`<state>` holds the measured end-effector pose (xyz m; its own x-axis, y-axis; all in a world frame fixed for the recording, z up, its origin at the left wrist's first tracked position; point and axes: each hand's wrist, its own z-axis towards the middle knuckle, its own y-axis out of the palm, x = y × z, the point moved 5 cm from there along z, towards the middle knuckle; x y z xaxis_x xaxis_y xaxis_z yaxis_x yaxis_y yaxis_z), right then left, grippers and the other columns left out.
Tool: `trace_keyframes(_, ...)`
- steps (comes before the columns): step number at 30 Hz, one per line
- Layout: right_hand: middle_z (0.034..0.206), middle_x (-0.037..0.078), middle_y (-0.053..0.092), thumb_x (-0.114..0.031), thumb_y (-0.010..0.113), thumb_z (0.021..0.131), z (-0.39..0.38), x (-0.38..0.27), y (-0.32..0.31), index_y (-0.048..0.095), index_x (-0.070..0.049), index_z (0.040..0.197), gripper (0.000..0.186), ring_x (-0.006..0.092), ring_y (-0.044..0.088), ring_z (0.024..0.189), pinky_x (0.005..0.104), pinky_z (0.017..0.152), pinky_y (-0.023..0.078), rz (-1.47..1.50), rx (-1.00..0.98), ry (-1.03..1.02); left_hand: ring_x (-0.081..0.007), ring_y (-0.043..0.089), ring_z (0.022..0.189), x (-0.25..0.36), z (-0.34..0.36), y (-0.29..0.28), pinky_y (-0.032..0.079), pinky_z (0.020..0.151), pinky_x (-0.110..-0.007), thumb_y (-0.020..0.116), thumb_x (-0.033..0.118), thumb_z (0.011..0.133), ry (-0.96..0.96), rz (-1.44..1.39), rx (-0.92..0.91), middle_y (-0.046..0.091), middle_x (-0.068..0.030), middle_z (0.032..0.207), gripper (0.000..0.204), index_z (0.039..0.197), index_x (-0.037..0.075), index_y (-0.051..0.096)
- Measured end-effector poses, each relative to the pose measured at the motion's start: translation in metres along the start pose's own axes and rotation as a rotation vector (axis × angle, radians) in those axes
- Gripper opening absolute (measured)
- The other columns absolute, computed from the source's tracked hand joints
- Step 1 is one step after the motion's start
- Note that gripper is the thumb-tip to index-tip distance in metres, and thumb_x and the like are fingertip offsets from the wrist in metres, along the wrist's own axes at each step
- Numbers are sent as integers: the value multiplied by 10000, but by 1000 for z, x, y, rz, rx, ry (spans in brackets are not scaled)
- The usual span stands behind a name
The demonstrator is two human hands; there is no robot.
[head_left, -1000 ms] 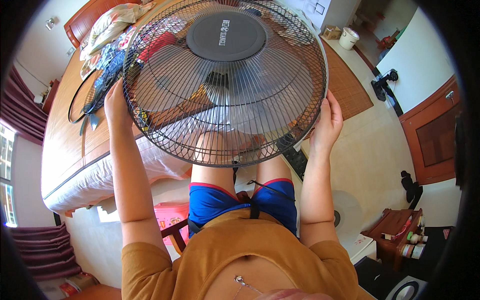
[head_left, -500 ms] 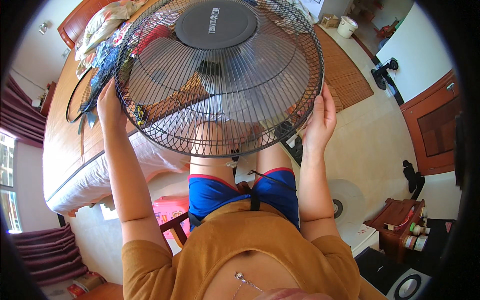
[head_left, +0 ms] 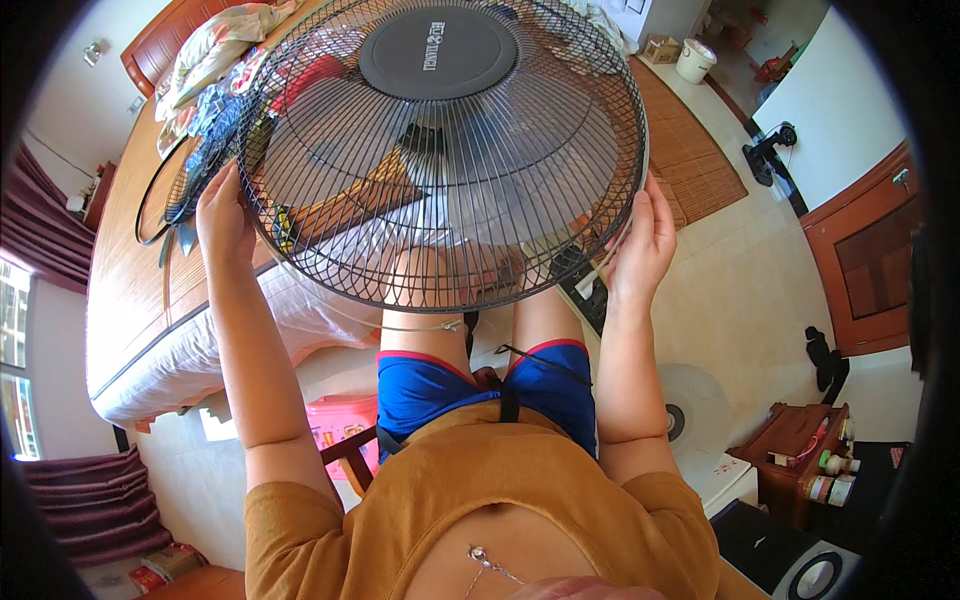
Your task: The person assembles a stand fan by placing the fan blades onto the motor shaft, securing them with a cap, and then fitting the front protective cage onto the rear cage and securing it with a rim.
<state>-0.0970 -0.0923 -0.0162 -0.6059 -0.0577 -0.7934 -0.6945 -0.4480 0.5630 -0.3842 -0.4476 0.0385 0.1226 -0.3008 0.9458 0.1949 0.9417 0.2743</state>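
A large round fan grille point(head_left: 438, 55) of thin dark wire, with a dark grey disc at its centre, is held up over my lap. My left hand point(head_left: 226, 222) grips its left edge, and my right hand point(head_left: 645, 240) grips its right edge with the thumb on the rim. Grey translucent shapes show through the wires, perhaps fan blades. Below the near rim hangs a thin pale hoop point(head_left: 400, 328) with a small clasp; it runs up toward my right hand. The fingertips behind the grille are partly hidden.
On the left stands a bed point(head_left: 130, 290) with a wooden mat and heaped bedding point(head_left: 215, 50). A dark wire grille point(head_left: 153, 200) lies there. A pink basket point(head_left: 340, 420) stands beside my chair. A round pale disc point(head_left: 700, 410) is on the floor at right, near a wooden cabinet point(head_left: 790, 440).
The grille has shifted very slightly to the right and tilted a little. More of the thin pale hoop now shows below its near rim. Both hands keep their hold.
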Motion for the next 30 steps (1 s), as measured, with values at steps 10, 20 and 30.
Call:
trace_keyframes(10, 604, -19, 458, -136, 469, 903, -13, -17, 1, 477, 32, 1209, 349, 42, 394, 443, 170, 362, 306, -149, 20, 79, -50, 484, 473, 5, -8, 5, 355, 382, -185, 519, 167, 886, -43, 136, 88, 599, -14, 677, 272, 1059, -29, 592)
trace_keyframes(20, 709, -1, 479, -157, 492, 892, 2, -30, -7, 494, 17, 1185, 340, 62, 436, 532, 189, 391, 330, -243, 70, 77, -69, 522, 475, 11, -5, 12, 388, 370, -192, 475, 127, 893, -39, 88, 93, 606, -42, 710, 275, 1066, -66, 566)
trace_keyframes(30, 705, -1, 471, -181, 505, 884, 19, -31, -26, 518, 2, 1151, 324, 66, 436, 532, 198, 388, 319, -229, 56, 132, -78, 451, 401, 10, 5, 6, 320, 327, -204, 497, 152, 876, -60, 194, 69, 580, -36, 666, 270, 1052, -31, 590)
